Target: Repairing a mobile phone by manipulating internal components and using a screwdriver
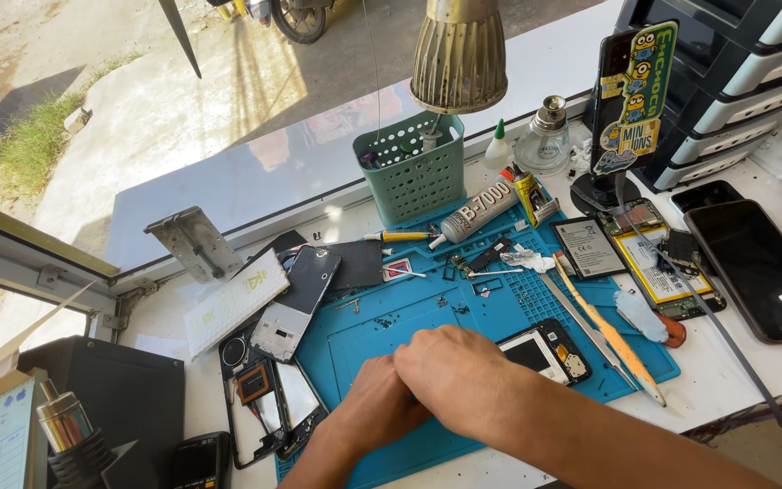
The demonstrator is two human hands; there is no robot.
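Observation:
My left hand (pixel 368 407) and my right hand (pixel 459 376) are pressed together low over the front of a blue work mat (pixel 463 308). The right hand lies partly over the left hand's fingers. Both sets of fingers are curled, and whatever sits between them is hidden. Just right of my right hand lies a small opened phone body (pixel 545 351) with a black rim. To the left of my left hand lies a stripped phone frame (pixel 264 398) showing its inner parts.
On the mat lie a grey glue tube (pixel 477 211), a battery (pixel 587 246), an orange pry tool (pixel 608 330) and a phone back cover (pixel 296 303). A green basket (pixel 412 167) stands under a lamp (pixel 459 54). A dark phone (pixel 758 267) lies right; a heat gun (pixel 70 430) stands at the lower left.

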